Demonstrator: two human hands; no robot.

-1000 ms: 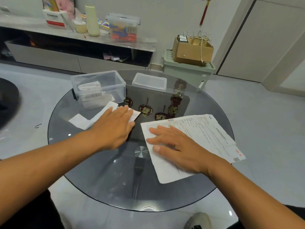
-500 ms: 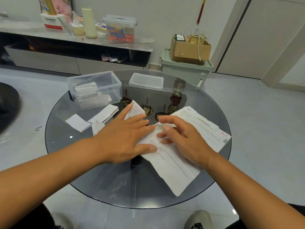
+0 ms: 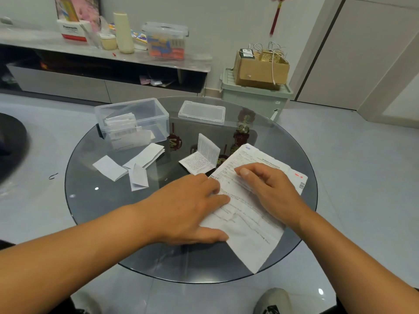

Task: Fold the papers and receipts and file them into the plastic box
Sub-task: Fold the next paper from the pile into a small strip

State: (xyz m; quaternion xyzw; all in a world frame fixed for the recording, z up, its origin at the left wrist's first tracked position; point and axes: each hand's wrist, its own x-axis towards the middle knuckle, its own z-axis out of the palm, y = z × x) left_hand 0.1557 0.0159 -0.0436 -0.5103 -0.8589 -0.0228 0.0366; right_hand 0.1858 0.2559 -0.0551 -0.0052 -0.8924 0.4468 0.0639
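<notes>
Since a second ago the left hand [image 3: 188, 209] has left the small slips and come across onto the large printed sheet [image 3: 251, 214], and the sheet has swung from lying square to lying diagonal, its near corner now overhanging the round glass table [image 3: 95, 200]. A small printed leaflet [image 3: 200, 159] that was under the left hand now stands half-open just beyond the sheet, one flap upright. Left hand lies flat on the sheet's left edge, fingers straight, thumb stretched along the near side, pressing, not gripping. Right hand [image 3: 274, 191] rests on the sheet's upper middle, fingers loosely bent; cannot tell whether it pinches the paper or only presses. The sheet is white, thin, creased, covered in fine print, with red marks and a barcode at its right end. Table is dark smoked glass, glossy (red ornament reflected in it). The clear plastic box [image 3: 133, 121] sits far left of the sheet, rectangular, open-topped, already holding folded receipts; its lid [image 3: 201, 112] lies flat beside it. Three folded white slips [image 3: 133, 168] lie between box and sheet.
</notes>
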